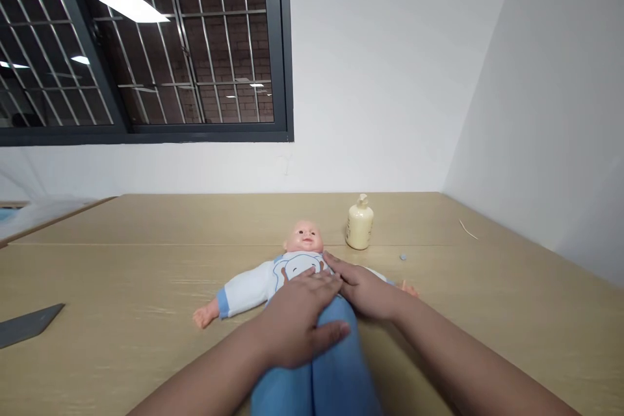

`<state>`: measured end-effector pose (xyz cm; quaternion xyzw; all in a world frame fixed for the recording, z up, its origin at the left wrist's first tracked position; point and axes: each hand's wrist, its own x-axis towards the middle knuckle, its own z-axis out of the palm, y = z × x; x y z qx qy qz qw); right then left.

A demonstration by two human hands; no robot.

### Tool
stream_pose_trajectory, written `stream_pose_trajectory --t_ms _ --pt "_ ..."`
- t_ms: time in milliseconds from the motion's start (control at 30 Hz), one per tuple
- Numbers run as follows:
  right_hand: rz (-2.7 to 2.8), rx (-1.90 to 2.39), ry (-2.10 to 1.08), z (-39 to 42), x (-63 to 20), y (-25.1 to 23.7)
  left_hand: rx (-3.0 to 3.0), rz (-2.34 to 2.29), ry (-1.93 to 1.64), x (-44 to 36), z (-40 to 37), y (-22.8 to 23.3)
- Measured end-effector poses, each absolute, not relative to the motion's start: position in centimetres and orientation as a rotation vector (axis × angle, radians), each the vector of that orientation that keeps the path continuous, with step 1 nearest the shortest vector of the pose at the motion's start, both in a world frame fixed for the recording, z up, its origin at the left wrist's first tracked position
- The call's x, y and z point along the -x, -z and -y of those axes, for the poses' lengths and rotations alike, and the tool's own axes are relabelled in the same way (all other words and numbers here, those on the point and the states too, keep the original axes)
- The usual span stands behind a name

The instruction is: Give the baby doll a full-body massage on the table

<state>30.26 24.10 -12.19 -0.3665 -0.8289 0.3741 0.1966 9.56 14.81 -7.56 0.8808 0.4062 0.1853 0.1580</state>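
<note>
We rest our left hand (297, 318) and right hand (363, 289), both flat and unclenched, on the doll (292, 270). It lies face-up on the table (121, 273), long axis running from us toward the wall, head farthest, beside a bottle (359, 223).

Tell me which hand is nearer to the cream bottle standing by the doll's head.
Right. The right hand lies on the doll at its chest, on the side toward the cream bottle. The left hand rests lower on the doll's belly and blue trousers, farther from the bottle.
</note>
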Motion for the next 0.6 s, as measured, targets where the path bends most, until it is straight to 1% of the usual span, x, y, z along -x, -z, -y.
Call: stream_pose_trajectory --t_ms 133,267,367,467,533,600 --pt "2.429 1.098 -0.907 -23.7 -29.9 12.1 -2.409 -1.373 -0.581 -7.0 -16.7 8.7" --pt "2.428 1.129 -0.869 -23.5 -29.9 11.5 -2.147 -1.577 -0.612 -4.4 -17.6 9.9" --pt "2.390 1.084 -0.831 -23.5 -29.7 11.5 -2.027 -1.626 -0.626 -3.7 -17.5 10.4" --pt "2.229 1.083 -0.617 -22.5 -28.6 11.7 -2.004 -1.661 -0.659 -3.9 -17.6 10.9" --pt "2.173 1.009 -0.432 -20.9 -27.2 11.4 -2.019 -1.677 -0.667 -4.0 -17.8 11.4" --pt "2.333 0.737 -0.384 -18.7 -25.5 10.6 -2.085 -1.664 -0.664 -4.0 -18.1 11.9"
